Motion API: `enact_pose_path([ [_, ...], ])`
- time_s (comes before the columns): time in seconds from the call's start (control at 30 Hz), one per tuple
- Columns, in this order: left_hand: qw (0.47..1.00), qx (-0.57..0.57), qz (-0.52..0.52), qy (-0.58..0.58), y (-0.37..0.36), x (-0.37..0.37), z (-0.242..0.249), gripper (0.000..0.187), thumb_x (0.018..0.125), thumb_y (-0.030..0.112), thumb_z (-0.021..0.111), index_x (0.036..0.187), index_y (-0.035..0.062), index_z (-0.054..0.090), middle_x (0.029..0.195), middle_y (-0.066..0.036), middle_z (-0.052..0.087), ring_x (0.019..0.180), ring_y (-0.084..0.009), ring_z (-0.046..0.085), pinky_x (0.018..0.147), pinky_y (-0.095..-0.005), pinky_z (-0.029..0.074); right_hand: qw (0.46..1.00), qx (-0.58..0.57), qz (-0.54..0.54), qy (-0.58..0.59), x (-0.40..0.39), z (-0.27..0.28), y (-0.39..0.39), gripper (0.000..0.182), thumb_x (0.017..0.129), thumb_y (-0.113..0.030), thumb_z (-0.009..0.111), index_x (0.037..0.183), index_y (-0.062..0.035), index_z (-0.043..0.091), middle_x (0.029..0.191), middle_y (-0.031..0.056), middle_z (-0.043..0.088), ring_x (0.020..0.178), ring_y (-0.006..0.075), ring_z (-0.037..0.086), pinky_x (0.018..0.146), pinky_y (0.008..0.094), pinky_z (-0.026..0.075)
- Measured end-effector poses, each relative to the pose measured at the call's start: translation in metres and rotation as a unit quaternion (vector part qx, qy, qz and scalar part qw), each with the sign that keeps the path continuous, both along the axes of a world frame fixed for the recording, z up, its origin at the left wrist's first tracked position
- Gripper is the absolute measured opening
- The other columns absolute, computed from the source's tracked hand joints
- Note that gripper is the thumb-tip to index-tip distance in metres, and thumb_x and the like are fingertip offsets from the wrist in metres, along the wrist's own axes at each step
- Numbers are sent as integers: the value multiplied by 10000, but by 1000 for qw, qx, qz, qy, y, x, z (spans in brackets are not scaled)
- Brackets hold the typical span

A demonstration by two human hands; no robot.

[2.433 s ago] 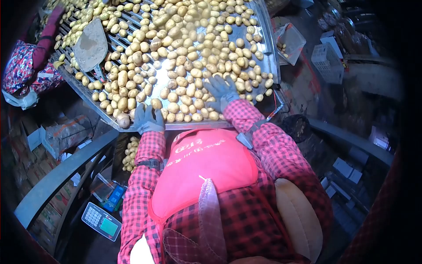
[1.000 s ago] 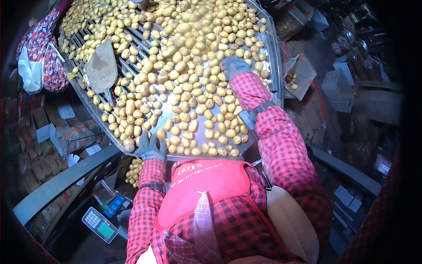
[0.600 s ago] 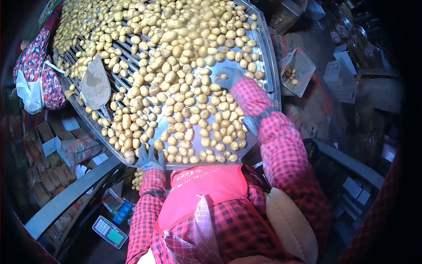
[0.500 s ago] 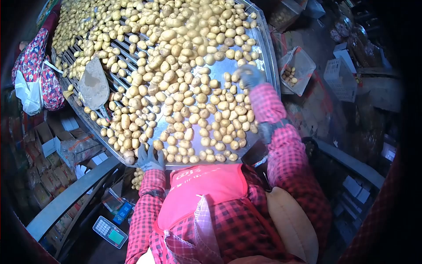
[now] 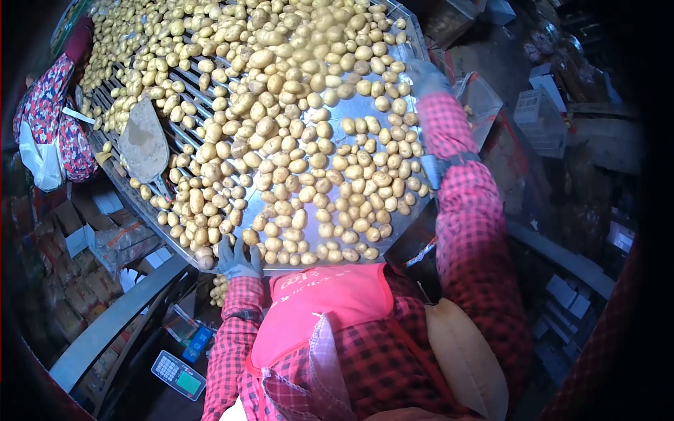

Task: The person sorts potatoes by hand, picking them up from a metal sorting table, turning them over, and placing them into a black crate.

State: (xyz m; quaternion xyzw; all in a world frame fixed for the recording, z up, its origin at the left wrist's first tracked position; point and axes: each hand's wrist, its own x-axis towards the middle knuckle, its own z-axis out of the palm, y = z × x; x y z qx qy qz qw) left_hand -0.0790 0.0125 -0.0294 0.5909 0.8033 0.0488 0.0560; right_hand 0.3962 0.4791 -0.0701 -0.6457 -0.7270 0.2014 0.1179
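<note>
Yellow potatoes [image 5: 354,172] all over the metal table [image 5: 360,109]. Each looks firm, pretty light and likely to roll, so probably best taken round the middle, gently, since skins could scuff. The left hand [image 5: 239,261] has its fingers spread at the near edge, beside some. The right hand [image 5: 428,78] is blurry at the table's right side, can't tell if it's gripping anything.

Glossy metal table [image 5: 351,108], smooth potatoes [image 5: 264,126], matt cloth apron [image 5: 326,302]
</note>
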Motion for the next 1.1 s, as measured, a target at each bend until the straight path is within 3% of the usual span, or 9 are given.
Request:
enact_pose_path([
  [0.1,1000,2,-5,4,1,0,2,420,805,358,684,1120,81,697,1390,-242,473,1255,-425,480,1004,-529,417,984,-7,-45,-174,-88,-61,24,364,931,-234,574,1285,-168,626,1269,142,637,1152,318,623,996,424,489],
  [0.13,1000,3,-8,4,2,-1,2,421,805,358,683,1121,81,697,1390,-242,473,1254,-426,481,1002,-529,419,974,-61,0,-217,-118,-14,17,364,934,-233,571,1288,-164,624,1268,140,638,1159,325,620,1000,428,489],
  [0.23,1000,-9,3,3,1,-4,0,432,803,368,681,1140,98,691,1406,-239,461,1260,-425,480,1004,-533,416,977,-29,41,-206,-158,70,-34,390,938,-254,573,1313,-153,601,1287,144,630,1192,339,606,1006,441,487],
  [0.33,1000,-11,12,11,0,1,1,437,796,375,690,1141,106,687,1413,-234,455,1253,-424,484,1000,-535,415,985,-129,9,-111,-132,-25,17,466,902,-331,623,1328,-151,573,1314,167,602,1228,342,584,997,458,490],
  [0.4,1000,-20,12,16,0,-2,-3,440,794,376,693,1139,103,687,1412,-232,457,1247,-424,486,999,-534,413,983,-109,15,-146,-129,11,-17,433,904,-322,609,1317,-196,578,1351,140,568,1256,346,560,990,465,490],
  [0.6,1000,-5,-15,13,2,-2,-1,486,789,356,706,1166,51,671,1393,-242,467,1251,-424,479,1000,-530,420,974,210,-31,75,3,-32,-73,354,836,-314,680,1105,-84,672,1046,204,687,1016,382,660,873,480,528],
  [0.77,999,-23,-11,22,-1,-3,0,466,801,372,709,1138,51,685,1401,-253,462,1254,-432,483,1002,-528,430,903,353,-179,-170,75,10,-83,417,845,-323,692,1191,-94,651,1172,191,649,1047,385,638,884,468,518],
  [1.03,1000,25,-7,-1,-2,-1,-2,420,791,367,703,1102,84,696,1371,-239,480,1225,-419,502,988,-530,431,989,104,90,49,-101,1,-125,696,712,-440,814,1290,-138,570,1169,117,581,1075,317,597,910,426,489],
  [1.1,999,32,-10,-2,-4,-2,-2,413,792,366,701,1096,85,698,1367,-238,482,1224,-416,504,986,-525,434,967,159,173,-101,-152,14,-173,703,734,-521,774,1285,-139,563,1209,100,557,1180,291,527,991,427,425],
])
